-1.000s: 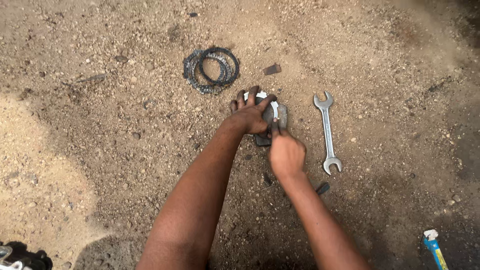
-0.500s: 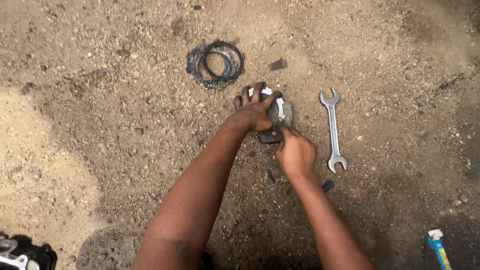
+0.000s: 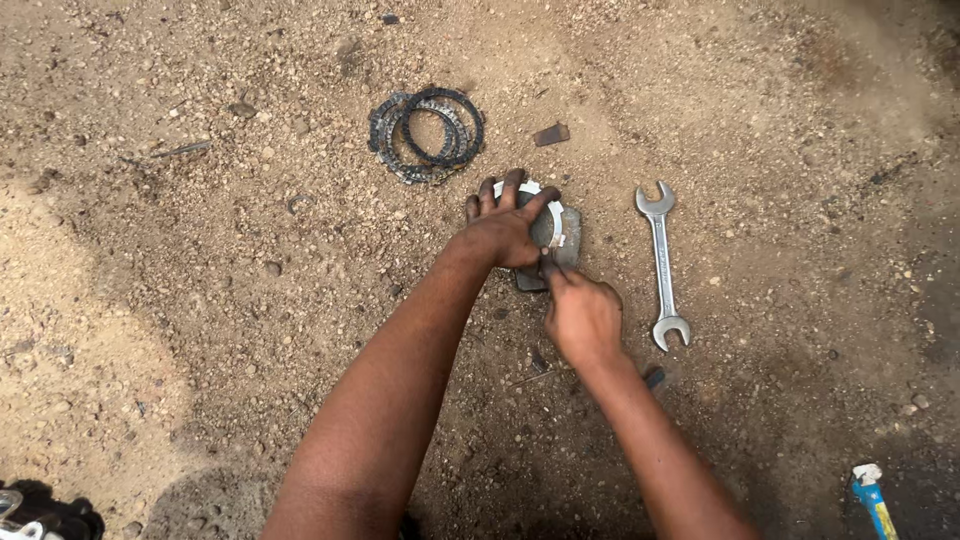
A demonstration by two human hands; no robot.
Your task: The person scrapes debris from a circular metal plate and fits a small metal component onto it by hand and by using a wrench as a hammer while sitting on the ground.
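- Since the earlier frames the hands had hardly shifted on the ground; the left hand's fingers had spread a little wider over the grey part, and the right hand had stayed just below it.
- The left hand (image 3: pixel 505 232) lay just above the centre of the frame, palm down, fingers fanned out and pressing on a flat grey metal piece (image 3: pixel 565 245) that rested on the dirt ground (image 3: pixel 200 250).
- A pale ring (image 3: pixel 553 215) lay on top of that grey piece, partly under the left fingers.
- The right hand (image 3: pixel 583 318) sat just below and to the right of the left hand, fingers drawn in narrow, their tips touching the lower edge of the grey piece; whether they pinched something small could not be told.
- An open-ended spanner (image 3: pixel 662 265) lay on the ground just right of the hands, running up and down the frame, untouched.
- A stack of dark toothed rings (image 3: pixel 425 133) lay above the hands, towards the upper middle, apart from them.
- A small brown block (image 3: pixel 551 134) lay just right of those rings.
- A blue tube with a white cap (image 3: pixel 873 497) showed at the lower right corner.
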